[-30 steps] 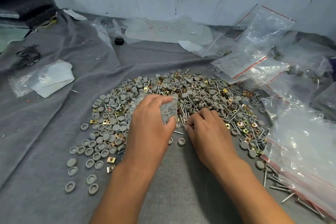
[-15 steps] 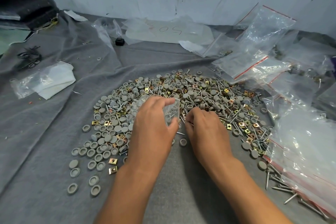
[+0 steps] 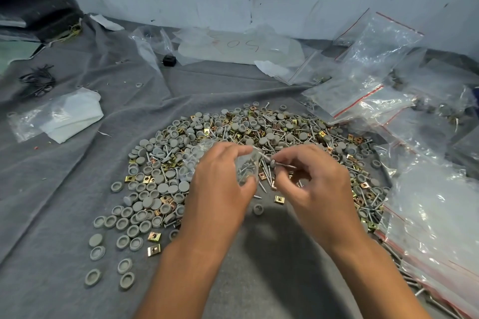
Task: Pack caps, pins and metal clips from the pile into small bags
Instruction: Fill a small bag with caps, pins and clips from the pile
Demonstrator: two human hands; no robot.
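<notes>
A wide pile point(image 3: 272, 134) of grey round caps, metal pins and brass-coloured clips lies on grey cloth point(image 3: 64, 189). My left hand point(image 3: 220, 181) grips a small clear bag point(image 3: 247, 167) with several pins inside, its mouth turned to the right. My right hand point(image 3: 311, 184) pinches a pin point(image 3: 283, 163) between thumb and fingers, the pin's head right at the bag's mouth. Both hands hover just above the pile's near edge.
Loose caps point(image 3: 124, 238) and two clips point(image 3: 153, 243) lie scattered at the front left. Clear zip bags point(image 3: 375, 65) with red strips are heaped on the right. A folded white cloth in plastic point(image 3: 70, 116) lies left; a small black object point(image 3: 169, 59) sits at the back.
My right hand has lifted off the pile with a pin and brought it to the bag's mouth. My left hand has raised and tilted the bag slightly.
</notes>
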